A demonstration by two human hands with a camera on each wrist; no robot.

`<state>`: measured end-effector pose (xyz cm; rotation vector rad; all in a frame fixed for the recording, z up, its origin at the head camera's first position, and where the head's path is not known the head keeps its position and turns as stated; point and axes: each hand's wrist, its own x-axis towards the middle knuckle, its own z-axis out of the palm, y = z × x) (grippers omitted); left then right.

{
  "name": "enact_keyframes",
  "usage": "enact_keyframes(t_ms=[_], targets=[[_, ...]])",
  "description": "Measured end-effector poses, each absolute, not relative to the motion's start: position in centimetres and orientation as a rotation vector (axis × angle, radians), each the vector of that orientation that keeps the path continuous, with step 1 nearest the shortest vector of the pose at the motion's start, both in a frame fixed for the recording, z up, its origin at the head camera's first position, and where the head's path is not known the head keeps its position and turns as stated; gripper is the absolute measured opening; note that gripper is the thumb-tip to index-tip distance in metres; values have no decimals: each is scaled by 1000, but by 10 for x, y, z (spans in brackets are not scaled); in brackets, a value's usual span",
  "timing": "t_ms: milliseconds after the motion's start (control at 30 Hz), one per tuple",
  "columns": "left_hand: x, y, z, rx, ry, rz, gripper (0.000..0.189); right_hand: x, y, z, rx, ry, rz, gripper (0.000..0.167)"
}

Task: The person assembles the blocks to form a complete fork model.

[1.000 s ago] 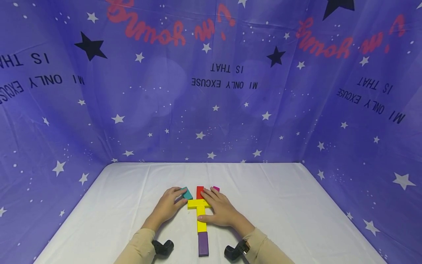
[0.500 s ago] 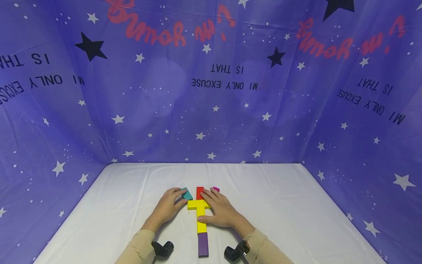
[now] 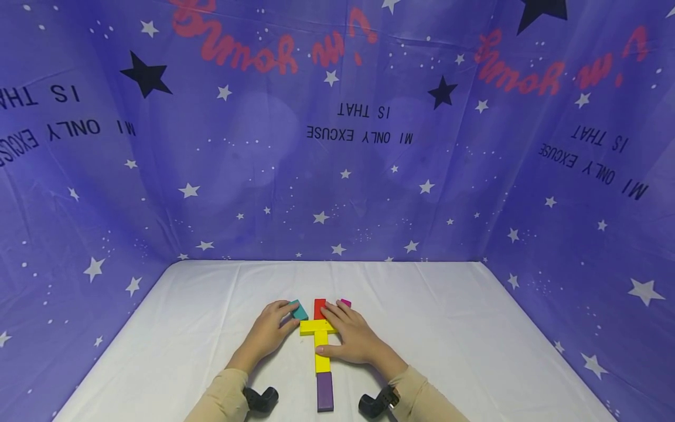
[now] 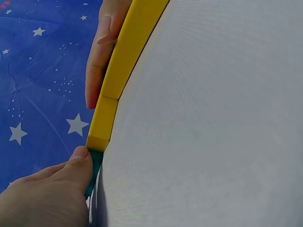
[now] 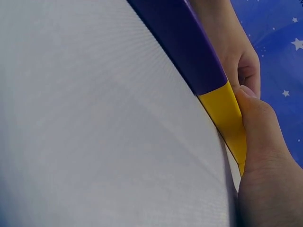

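Observation:
In the head view, flat coloured blocks form a figure on the white table. A yellow block [image 3: 312, 328] lies crosswise above a lengthwise yellow block [image 3: 323, 363], with a purple block [image 3: 325, 392] below. Above the crosspiece stands a red block [image 3: 319, 308]. My left hand [image 3: 266, 329] holds a slanted teal block [image 3: 300, 310] between thumb and fingers, at the crosspiece's left end. My right hand [image 3: 355, 337] lies with fingers spread: its thumb touches the lengthwise yellow block, and fingertips reach the red block and a magenta block [image 3: 345, 302], which it mostly hides.
White cloth covers the table [image 3: 448, 328]. A purple-blue curtain [image 3: 337, 193] printed with stars and lettering surrounds the back and sides. Black wrist-worn devices sit inside the left cuff [image 3: 261, 400] and the right cuff [image 3: 375, 403].

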<state>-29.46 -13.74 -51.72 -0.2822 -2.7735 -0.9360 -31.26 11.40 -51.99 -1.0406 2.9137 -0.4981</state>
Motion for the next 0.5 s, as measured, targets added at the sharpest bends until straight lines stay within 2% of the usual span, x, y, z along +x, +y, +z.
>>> enact_keyframes(t_ms=[500], targets=[[-294, -136, -517, -283, -2781, -897, 48, -312, 114, -519, -1052, 2928, -483, 94]])
